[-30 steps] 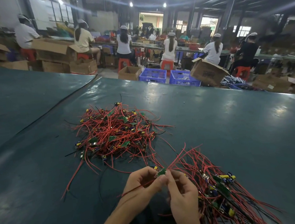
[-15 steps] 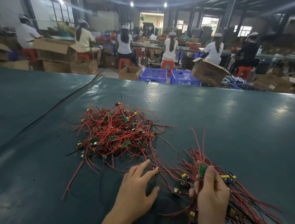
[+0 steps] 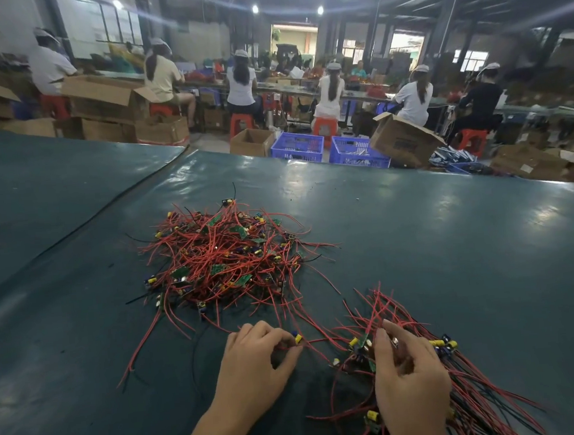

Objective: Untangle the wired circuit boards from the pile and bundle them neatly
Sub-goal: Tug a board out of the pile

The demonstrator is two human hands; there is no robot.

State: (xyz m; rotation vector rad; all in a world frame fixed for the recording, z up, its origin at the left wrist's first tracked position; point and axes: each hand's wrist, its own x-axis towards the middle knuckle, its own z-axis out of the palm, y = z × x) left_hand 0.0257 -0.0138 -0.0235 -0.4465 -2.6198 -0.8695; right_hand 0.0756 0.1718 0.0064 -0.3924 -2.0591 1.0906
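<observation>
Left hand pinches thin red wire — right hand grips the bundle.

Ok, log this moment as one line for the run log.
stage: untangling | left hand: pinching red wire | right hand: holding sorted bundle | tangled pile: remains on table

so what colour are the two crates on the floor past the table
Blue, with a lattice pattern on the sides; the head view shows the crates clearly.

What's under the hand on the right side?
Under the right hand lies a bundle of red-wired circuit boards on the green table cover. Yellow capacitors peek out beside it. The boards directly beneath the palm are covered, so how many are there cannot be seen.
</observation>
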